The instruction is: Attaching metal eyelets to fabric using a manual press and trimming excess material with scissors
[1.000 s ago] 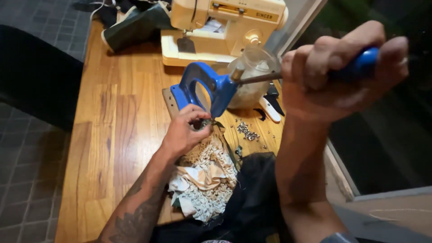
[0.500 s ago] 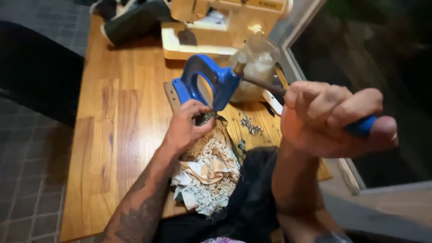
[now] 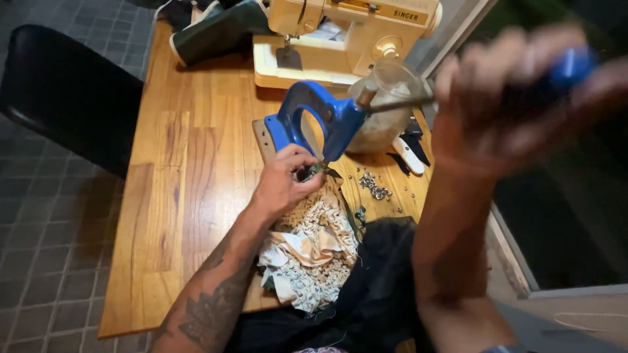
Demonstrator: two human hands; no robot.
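Observation:
A blue hand press stands on a wooden table. My right hand, blurred, is raised close to the camera and gripped around the blue knob at the end of the press's long metal lever. My left hand pinches a patterned cream and green fabric under the head of the press. The fabric bunches toward the table's near edge. A small heap of metal eyelets lies on the table just right of the press.
A cream sewing machine stands at the back of the table, a clear plastic jar beside the press, white-handled scissors to the right. A black chair is on the left. Dark cloth lies at the near edge.
My right hand swung the lever down toward me and has raised it again. My left hand has stayed on the fabric under the press.

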